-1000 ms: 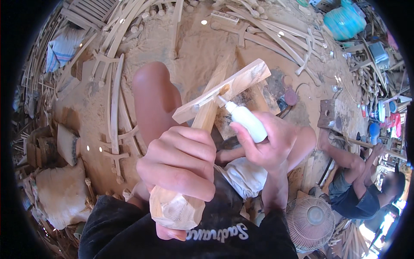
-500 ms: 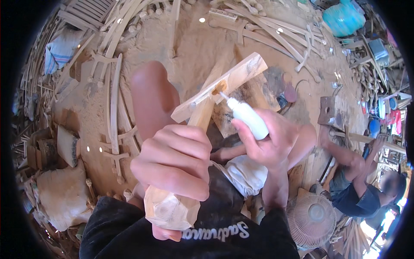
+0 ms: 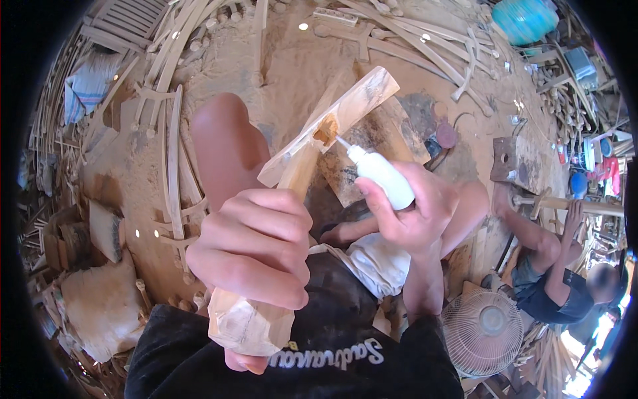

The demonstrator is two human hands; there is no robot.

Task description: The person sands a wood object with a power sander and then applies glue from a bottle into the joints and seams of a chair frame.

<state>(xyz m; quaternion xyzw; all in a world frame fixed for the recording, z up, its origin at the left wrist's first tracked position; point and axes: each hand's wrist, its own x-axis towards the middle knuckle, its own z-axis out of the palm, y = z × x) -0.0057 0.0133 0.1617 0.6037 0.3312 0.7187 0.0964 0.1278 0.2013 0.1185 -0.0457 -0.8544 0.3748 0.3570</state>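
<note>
Floor (image 3: 292,73): bright, dotted with small light spots (image 3: 303,26).
Lower right edge: blown-out glare (image 3: 577,384).
Co-worker's head (image 3: 603,283): blurred.
Bottle (image 3: 387,181): in focus.
Rim: black, lines strongly bent.

My left hand (image 3: 251,245), left of centre: closed in a fist, fingers curled side by side, one digit's tip (image 3: 244,362) showing low in frame. My right hand (image 3: 419,207), right of centre, apart from the left: closed, thumb (image 3: 375,198) toward frame centre. Right forearm (image 3: 423,289) below, running toward the lower edge.
</note>
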